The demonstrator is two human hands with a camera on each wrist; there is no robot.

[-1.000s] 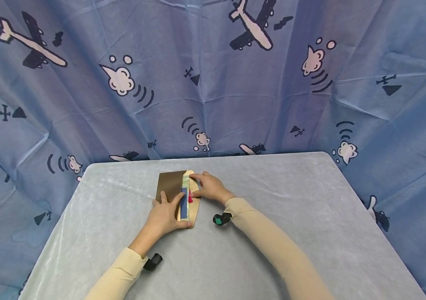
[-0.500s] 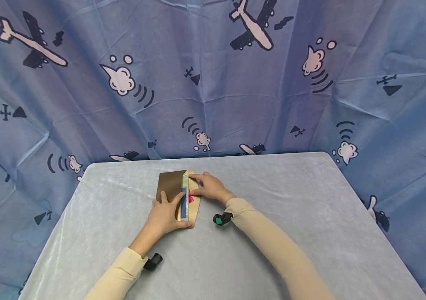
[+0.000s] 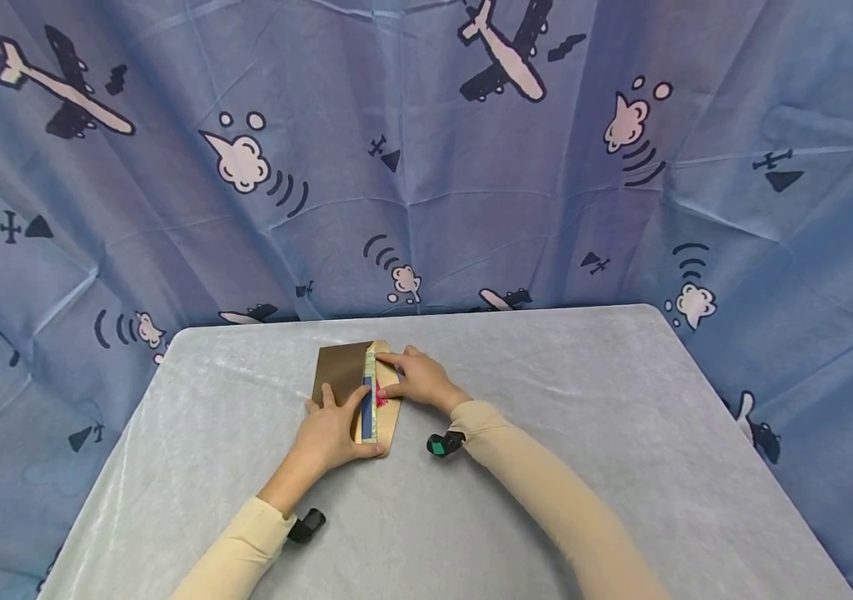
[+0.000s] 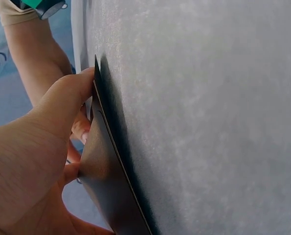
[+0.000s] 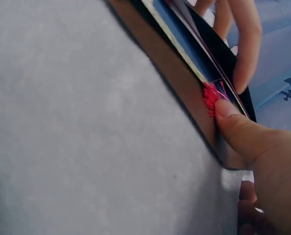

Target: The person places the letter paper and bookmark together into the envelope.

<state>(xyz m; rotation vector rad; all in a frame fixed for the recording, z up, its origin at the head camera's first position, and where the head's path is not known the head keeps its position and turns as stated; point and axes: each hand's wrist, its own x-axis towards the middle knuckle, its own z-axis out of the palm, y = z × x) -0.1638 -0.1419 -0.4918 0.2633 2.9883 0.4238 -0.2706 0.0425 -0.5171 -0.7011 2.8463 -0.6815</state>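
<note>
A brown envelope [image 3: 341,364] lies on the table with its cream-lined flap [image 3: 391,421] spread to the right. From its mouth sticks a strip of a blue and green patterned card [image 3: 369,417] with a pink-red tassel [image 5: 211,98]; the rest is hidden inside. My left hand [image 3: 326,433] holds the envelope, fingers spread over its face and thumb at the flap's near corner, also seen in the left wrist view. My right hand [image 3: 424,379] grips the card's outer edge, its thumb [image 5: 228,110] beside the tassel and its index finger farther back.
A grey-white cloth covers the table [image 3: 546,400]. Behind it hangs a blue curtain [image 3: 426,192] printed with airplanes. Black camera mounts, such as the left one [image 3: 306,525], project from both wrists near the tabletop.
My right hand has shifted slightly left with the card, whose visible strip is a little narrower. My left hand and the envelope have stayed in place.
</note>
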